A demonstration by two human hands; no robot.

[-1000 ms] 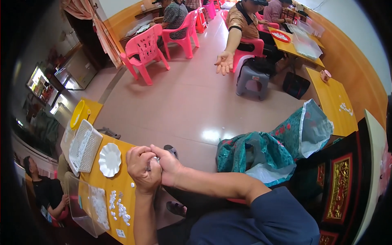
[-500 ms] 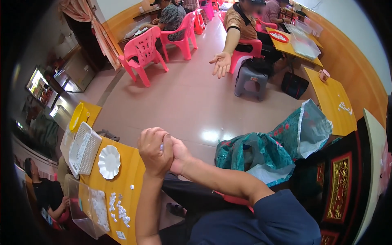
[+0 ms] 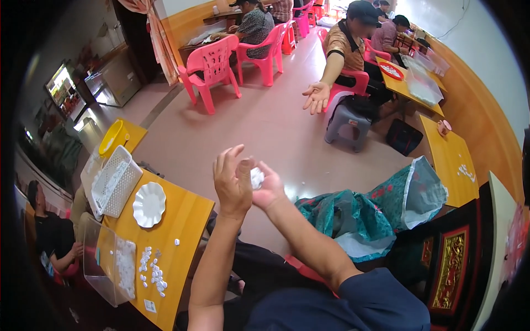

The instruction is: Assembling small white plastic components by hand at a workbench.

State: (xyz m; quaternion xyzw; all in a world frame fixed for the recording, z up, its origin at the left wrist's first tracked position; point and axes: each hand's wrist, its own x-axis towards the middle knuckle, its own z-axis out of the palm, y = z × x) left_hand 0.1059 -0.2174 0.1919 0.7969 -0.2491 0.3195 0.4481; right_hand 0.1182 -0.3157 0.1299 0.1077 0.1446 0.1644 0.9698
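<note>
In front of me, above the floor, my right hand (image 3: 271, 193) is cupped with a small heap of white pieces (image 3: 256, 178) in its palm. Their exact kind is too small to make out. Close beside it stands my left hand (image 3: 232, 185), raised with its fingers stretched up, partly covering the heap; nothing shows in its grip. On the yellow table (image 3: 190, 212) to my left lie several small round white pieces (image 3: 158, 276). A scalloped white plate (image 3: 149, 204) and a clear plastic box (image 3: 105, 270) with white pieces in it rest on that table too.
Ahead, a seated person holds out an open hand (image 3: 316, 98) beside a grey stool (image 3: 348, 127). A teal bag (image 3: 359, 209) lies on the floor at right. Left are a white basket (image 3: 118, 190) and a yellow bowl (image 3: 114, 138). Pink chairs (image 3: 212, 69) stand farther off.
My hands, clasped together before, have come apart; the left fingers have straightened and white pieces now show in my right palm. The view has shifted. The other person's hand stays held out.
</note>
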